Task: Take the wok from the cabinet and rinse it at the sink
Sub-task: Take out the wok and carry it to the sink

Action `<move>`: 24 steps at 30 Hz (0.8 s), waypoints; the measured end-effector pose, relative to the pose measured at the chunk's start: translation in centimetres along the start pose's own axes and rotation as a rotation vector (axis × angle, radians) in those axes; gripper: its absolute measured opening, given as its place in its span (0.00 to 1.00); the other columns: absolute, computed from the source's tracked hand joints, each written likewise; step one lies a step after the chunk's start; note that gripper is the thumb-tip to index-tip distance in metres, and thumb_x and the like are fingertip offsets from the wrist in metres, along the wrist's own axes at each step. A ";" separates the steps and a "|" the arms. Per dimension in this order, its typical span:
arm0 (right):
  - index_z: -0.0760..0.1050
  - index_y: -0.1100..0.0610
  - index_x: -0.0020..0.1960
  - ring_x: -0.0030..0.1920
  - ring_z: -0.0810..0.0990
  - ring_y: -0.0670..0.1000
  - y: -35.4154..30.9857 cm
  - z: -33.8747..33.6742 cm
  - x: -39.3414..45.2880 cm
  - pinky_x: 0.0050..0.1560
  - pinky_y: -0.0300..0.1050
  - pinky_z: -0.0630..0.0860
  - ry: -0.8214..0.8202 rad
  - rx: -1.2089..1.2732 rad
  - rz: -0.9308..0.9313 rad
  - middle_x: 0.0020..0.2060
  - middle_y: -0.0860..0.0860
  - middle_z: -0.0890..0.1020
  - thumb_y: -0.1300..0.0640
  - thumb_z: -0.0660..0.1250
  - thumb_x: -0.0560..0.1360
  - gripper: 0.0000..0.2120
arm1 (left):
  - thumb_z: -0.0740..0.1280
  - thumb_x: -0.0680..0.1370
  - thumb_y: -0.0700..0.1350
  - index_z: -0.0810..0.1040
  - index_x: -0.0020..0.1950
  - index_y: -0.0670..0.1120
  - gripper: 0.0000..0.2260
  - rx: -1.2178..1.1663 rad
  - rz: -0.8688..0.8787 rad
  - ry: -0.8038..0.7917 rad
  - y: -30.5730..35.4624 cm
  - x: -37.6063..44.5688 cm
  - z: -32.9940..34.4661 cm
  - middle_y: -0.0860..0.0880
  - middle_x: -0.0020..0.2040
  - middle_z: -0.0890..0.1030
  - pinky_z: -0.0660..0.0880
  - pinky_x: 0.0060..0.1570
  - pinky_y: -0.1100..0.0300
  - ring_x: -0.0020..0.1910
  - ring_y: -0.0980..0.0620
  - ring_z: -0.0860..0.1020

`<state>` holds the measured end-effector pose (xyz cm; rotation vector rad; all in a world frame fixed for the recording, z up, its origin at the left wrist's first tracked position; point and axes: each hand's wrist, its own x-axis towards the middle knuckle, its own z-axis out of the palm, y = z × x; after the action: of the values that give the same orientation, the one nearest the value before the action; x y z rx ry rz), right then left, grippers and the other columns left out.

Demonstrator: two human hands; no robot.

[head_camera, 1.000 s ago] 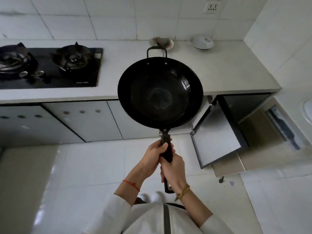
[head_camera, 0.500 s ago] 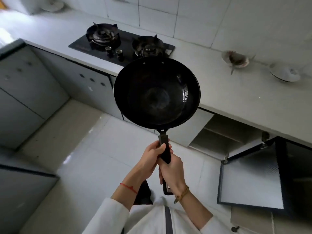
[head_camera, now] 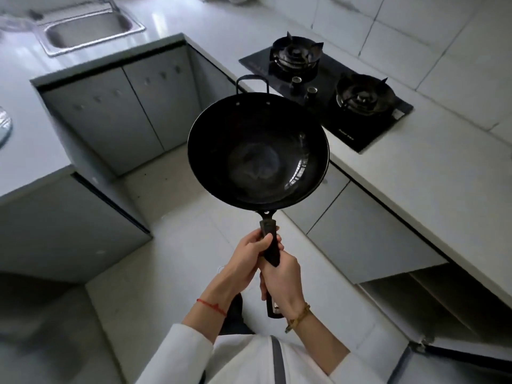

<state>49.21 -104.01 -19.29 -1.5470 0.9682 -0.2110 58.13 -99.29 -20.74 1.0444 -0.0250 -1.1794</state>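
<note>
Plainly, the rectangular stainless-steel sink (head_camera: 88, 29) lay far off at the upper left, sunk into the pale grey countertop (head_camera: 25, 151), well apart from what we carried. Moving right, our left hand (head_camera: 250, 254) had its fingers curled round the upper part of the straight black handle (head_camera: 270, 245), and our right hand (head_camera: 282, 278) gripped the same handle just below, the two hands touching, neither one spread. Above them we held the round black metal wok (head_camera: 257, 151) in the air over the white floor, between the grey cabinet fronts on the left and the black two-burner gas hob (head_camera: 327, 92) on the right counter, touching neither. We judged the wok rigid and fairly heavy, with its weight set well forward of the grip, which is why both hands on the handle seemed the sound hold; the small loop handle (head_camera: 252, 81) on the far rim offered a second purchase for tipping it under water. Its dark surface looked smooth and would likely turn slippery once wet. The long axis ran from the handle end near our body up and away to the loop, leaning slightly left, and the open bowl faced up towards us.
</note>
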 end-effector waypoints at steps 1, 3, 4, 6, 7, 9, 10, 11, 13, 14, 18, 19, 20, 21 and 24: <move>0.76 0.62 0.39 0.18 0.74 0.50 -0.7 0.8 0.9 0.20 0.39 0.69 -0.017 -0.007 -0.001 0.20 0.51 0.76 0.57 0.66 0.76 0.09 | 0.60 0.81 0.38 0.73 0.65 0.38 0.12 -0.008 0.013 0.012 1.0 0.5 -0.7 0.45 0.46 0.80 0.76 0.57 0.53 0.48 0.47 0.80; 0.76 0.62 0.40 0.18 0.74 0.51 -2.4 2.8 3.1 0.21 0.40 0.69 -0.048 -0.026 0.002 0.21 0.53 0.76 0.57 0.67 0.76 0.09 | 0.59 0.82 0.38 0.73 0.64 0.38 0.12 -0.025 0.043 0.034 3.3 1.7 -2.4 0.45 0.46 0.79 0.75 0.58 0.52 0.47 0.48 0.79; 0.76 0.62 0.40 0.18 0.74 0.52 -3.2 3.8 4.3 0.21 0.40 0.69 -0.060 -0.032 0.006 0.21 0.54 0.76 0.57 0.67 0.76 0.09 | 0.59 0.82 0.38 0.72 0.64 0.38 0.12 -0.030 0.058 0.044 4.5 2.4 -3.2 0.45 0.46 0.79 0.74 0.58 0.52 0.47 0.48 0.78; 0.75 0.63 0.39 0.17 0.74 0.53 -5.0 5.9 6.5 0.19 0.39 0.67 -0.086 -0.032 0.007 0.20 0.55 0.76 0.58 0.66 0.75 0.10 | 0.59 0.82 0.38 0.72 0.64 0.37 0.12 -0.037 0.083 0.066 7.2 3.7 -4.8 0.45 0.46 0.79 0.74 0.57 0.53 0.47 0.48 0.78; 0.75 0.64 0.38 0.17 0.73 0.53 -6.0 6.9 7.6 0.18 0.38 0.67 -0.099 -0.033 0.004 0.20 0.56 0.75 0.59 0.66 0.75 0.10 | 0.60 0.82 0.38 0.72 0.64 0.37 0.12 -0.042 0.092 0.078 8.5 4.4 -5.6 0.45 0.46 0.79 0.74 0.56 0.53 0.47 0.48 0.78; 0.74 0.66 0.37 0.16 0.72 0.53 -7.9 9.1 9.8 0.17 0.38 0.65 -0.122 -0.033 0.001 0.19 0.55 0.74 0.60 0.65 0.75 0.11 | 0.60 0.81 0.37 0.72 0.64 0.37 0.12 -0.050 0.108 0.100 11.3 5.6 -7.3 0.46 0.45 0.79 0.75 0.54 0.54 0.46 0.49 0.79; 0.74 0.66 0.37 0.16 0.72 0.53 -8.8 10.2 10.9 0.17 0.38 0.65 -0.132 -0.031 -0.001 0.18 0.55 0.74 0.61 0.65 0.75 0.11 | 0.59 0.82 0.37 0.72 0.64 0.37 0.12 -0.052 0.114 0.109 12.7 6.3 -8.2 0.46 0.45 0.79 0.75 0.54 0.55 0.46 0.49 0.79; 0.74 0.66 0.37 0.16 0.72 0.53 -9.6 11.4 11.9 0.17 0.37 0.65 -0.141 -0.030 -0.006 0.18 0.54 0.74 0.61 0.65 0.75 0.11 | 0.59 0.82 0.37 0.72 0.64 0.37 0.12 -0.048 0.119 0.119 14.0 6.9 -9.0 0.46 0.45 0.79 0.75 0.54 0.55 0.45 0.49 0.79; 0.75 0.65 0.37 0.16 0.72 0.53 -11.4 13.6 14.0 0.17 0.37 0.66 -0.154 -0.035 -0.016 0.18 0.54 0.74 0.60 0.66 0.75 0.11 | 0.59 0.82 0.37 0.72 0.65 0.37 0.12 -0.019 0.135 0.141 16.8 8.1 -10.6 0.46 0.45 0.79 0.74 0.55 0.55 0.45 0.49 0.78; 0.75 0.65 0.37 0.16 0.73 0.53 -12.1 14.5 14.9 0.18 0.38 0.66 -0.156 -0.037 -0.019 0.19 0.54 0.74 0.59 0.66 0.75 0.11 | 0.59 0.82 0.37 0.72 0.65 0.37 0.12 -0.005 0.145 0.151 18.0 8.6 -11.1 0.46 0.45 0.78 0.74 0.55 0.54 0.45 0.49 0.78; 0.75 0.64 0.37 0.17 0.74 0.53 -14.9 17.6 18.5 0.18 0.39 0.67 -0.168 -0.043 -0.023 0.20 0.54 0.75 0.58 0.66 0.74 0.11 | 0.58 0.82 0.36 0.72 0.65 0.36 0.12 -0.013 0.167 0.178 22.3 10.6 -13.2 0.45 0.45 0.78 0.74 0.57 0.53 0.45 0.49 0.78; 0.76 0.64 0.37 0.17 0.74 0.53 -15.5 18.3 19.5 0.18 0.39 0.67 -0.171 -0.048 -0.026 0.20 0.54 0.75 0.58 0.66 0.74 0.11 | 0.58 0.82 0.36 0.72 0.65 0.36 0.12 -0.020 0.170 0.179 23.3 11.2 -13.7 0.45 0.45 0.78 0.74 0.57 0.53 0.45 0.49 0.78; 0.76 0.63 0.37 0.17 0.74 0.54 -16.0 18.9 20.5 0.18 0.39 0.67 -0.172 -0.053 -0.029 0.20 0.54 0.75 0.58 0.66 0.74 0.10 | 0.58 0.82 0.36 0.72 0.65 0.36 0.12 -0.028 0.172 0.181 24.2 11.9 -14.1 0.45 0.45 0.78 0.74 0.57 0.53 0.45 0.48 0.78; 0.76 0.63 0.37 0.17 0.74 0.54 -16.6 19.4 21.5 0.18 0.39 0.67 -0.174 -0.054 -0.032 0.20 0.54 0.75 0.57 0.66 0.73 0.10 | 0.58 0.82 0.36 0.72 0.65 0.36 0.12 -0.036 0.174 0.184 25.1 12.8 -14.5 0.45 0.45 0.78 0.74 0.57 0.53 0.45 0.48 0.77; 0.76 0.62 0.38 0.18 0.75 0.53 -18.4 21.1 25.1 0.18 0.39 0.68 -0.174 -0.047 -0.048 0.20 0.55 0.76 0.58 0.66 0.73 0.09 | 0.59 0.82 0.36 0.72 0.64 0.36 0.12 -0.035 0.186 0.193 27.9 15.7 -15.9 0.45 0.45 0.78 0.74 0.55 0.54 0.44 0.49 0.78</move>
<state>86.66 -106.95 -17.88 -1.6048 0.8050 -0.0866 93.73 -100.94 -18.37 1.0969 0.0486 -0.9055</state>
